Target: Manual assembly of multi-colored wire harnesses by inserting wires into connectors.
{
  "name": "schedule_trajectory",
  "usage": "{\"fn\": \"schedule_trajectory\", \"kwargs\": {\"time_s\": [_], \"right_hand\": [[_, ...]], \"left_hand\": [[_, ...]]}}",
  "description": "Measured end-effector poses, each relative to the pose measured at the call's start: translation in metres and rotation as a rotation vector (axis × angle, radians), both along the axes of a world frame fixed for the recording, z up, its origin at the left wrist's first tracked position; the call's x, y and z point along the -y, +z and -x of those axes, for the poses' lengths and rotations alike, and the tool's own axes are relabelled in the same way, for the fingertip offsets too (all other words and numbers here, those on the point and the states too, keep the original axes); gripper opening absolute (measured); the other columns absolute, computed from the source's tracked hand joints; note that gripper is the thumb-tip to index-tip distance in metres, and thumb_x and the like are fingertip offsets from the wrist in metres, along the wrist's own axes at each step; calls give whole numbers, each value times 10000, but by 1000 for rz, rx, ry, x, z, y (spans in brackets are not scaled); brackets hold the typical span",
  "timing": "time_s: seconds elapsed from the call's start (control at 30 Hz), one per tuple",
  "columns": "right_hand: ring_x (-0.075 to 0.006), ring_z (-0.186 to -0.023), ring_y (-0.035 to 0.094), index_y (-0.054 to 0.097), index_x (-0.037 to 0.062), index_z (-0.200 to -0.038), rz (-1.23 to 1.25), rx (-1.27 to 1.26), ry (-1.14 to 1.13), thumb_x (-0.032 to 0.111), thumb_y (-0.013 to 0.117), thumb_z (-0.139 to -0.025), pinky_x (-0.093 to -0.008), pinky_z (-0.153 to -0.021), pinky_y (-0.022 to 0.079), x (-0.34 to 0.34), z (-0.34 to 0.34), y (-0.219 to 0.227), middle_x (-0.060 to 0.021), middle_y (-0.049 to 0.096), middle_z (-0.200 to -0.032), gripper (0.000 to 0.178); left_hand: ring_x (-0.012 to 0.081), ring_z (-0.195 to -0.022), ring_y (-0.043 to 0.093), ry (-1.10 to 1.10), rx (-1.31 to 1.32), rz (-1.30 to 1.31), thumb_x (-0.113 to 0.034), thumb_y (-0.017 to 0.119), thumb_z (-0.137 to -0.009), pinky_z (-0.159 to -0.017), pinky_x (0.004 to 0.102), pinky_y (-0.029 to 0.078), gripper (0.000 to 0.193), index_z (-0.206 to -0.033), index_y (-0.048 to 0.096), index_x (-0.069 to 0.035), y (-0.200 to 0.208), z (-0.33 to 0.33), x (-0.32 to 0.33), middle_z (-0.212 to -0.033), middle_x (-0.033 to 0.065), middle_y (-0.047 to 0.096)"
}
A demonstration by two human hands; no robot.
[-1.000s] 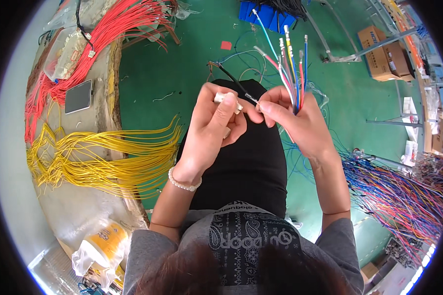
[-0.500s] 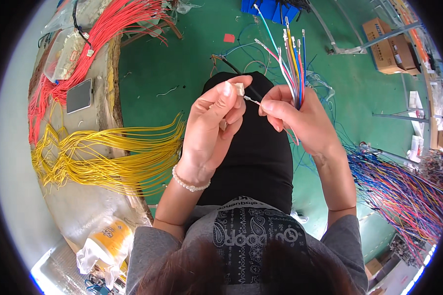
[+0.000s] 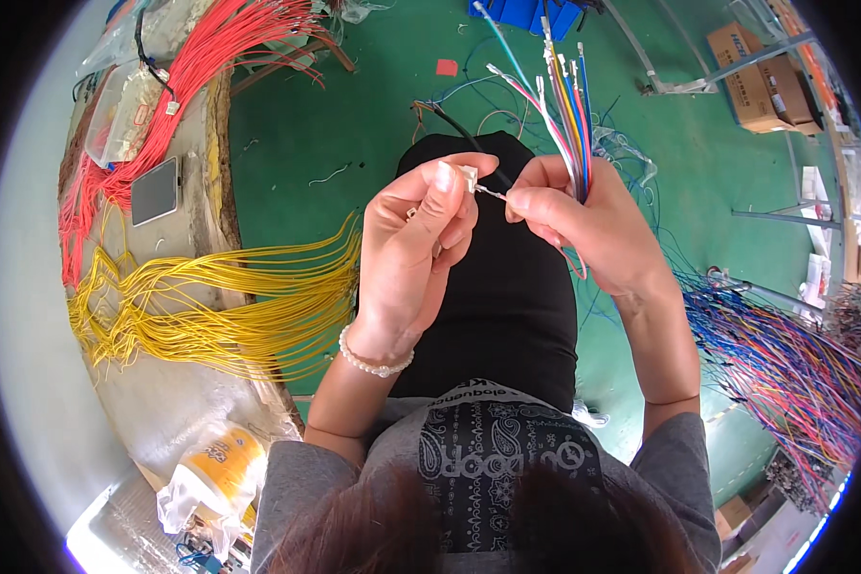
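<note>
My left hand [image 3: 413, 251] pinches a small white plastic connector [image 3: 468, 176] between thumb and forefinger, above my black-clad lap. My right hand [image 3: 584, 225] grips a bundle of coloured wires [image 3: 562, 105] that fans upward, its ends tipped with metal terminals. Between thumb and forefinger my right hand also holds one thin wire end [image 3: 493, 193], whose tip touches the connector. A bead bracelet [image 3: 373, 360] circles my left wrist.
A worktable at left carries a sheaf of yellow wires [image 3: 230, 306], red wires [image 3: 201, 67], a phone [image 3: 154, 190] and a clear box. A large multicoloured wire bundle [image 3: 784, 364] hangs at right. The floor [image 3: 373, 86] is green, with cardboard boxes [image 3: 756, 67] at top right.
Both hands have kept close together, shifting slightly; the right hand has brought the single wire end up against the white connector in the left hand.
</note>
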State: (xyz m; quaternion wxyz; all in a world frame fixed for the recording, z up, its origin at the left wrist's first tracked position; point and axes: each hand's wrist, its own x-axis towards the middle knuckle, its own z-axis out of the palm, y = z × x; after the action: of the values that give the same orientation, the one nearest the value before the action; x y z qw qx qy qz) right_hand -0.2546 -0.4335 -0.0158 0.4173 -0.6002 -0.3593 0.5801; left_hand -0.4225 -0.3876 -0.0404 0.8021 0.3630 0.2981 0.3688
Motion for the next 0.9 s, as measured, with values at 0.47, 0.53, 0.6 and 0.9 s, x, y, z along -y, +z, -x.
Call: {"fn": "schedule_trajectory", "kwargs": {"time_s": [0.47, 0.53, 0.6, 0.9], "right_hand": [[-19, -493, 372, 619, 10, -719, -19, 95, -53, 164, 640, -773, -210, -467, 248, 1, 8, -2, 47, 484, -566, 164], [-17, -484, 354, 616, 12, -711, 21, 37, -66, 169, 640, -768, -215, -464, 232, 0, 7, -1, 51, 473, -554, 168], [-14, -471, 327, 609, 14, -703, 51, 49, -35, 180, 642, -764, -222, -461, 204, -2, 6, -1, 58, 449, -534, 180], [-14, -478, 351, 612, 17, -712, 5, 49, -20, 164, 649, -783, -213, -468, 230, -4, 5, -5, 61, 452, -547, 167]], "left_hand": [[8, -516, 300, 99, -88, -43, -253, 552, -966, -439, 182, 213, 332, -1041, 651, 54, -2, -4, 1, -595, -67, 422], [8, -515, 301, 80, -100, -54, -254, 553, -965, -439, 183, 213, 333, -1039, 651, 55, -3, -3, -1, -595, -66, 424], [7, -513, 300, 84, -102, -52, -255, 556, -963, -439, 183, 213, 331, -1035, 654, 52, -4, -4, -1, -593, -67, 423], [-1, -502, 291, 89, -179, -160, -218, 564, -960, -427, 182, 200, 278, -1009, 662, 38, -8, -6, 3, -600, -74, 434]]}}
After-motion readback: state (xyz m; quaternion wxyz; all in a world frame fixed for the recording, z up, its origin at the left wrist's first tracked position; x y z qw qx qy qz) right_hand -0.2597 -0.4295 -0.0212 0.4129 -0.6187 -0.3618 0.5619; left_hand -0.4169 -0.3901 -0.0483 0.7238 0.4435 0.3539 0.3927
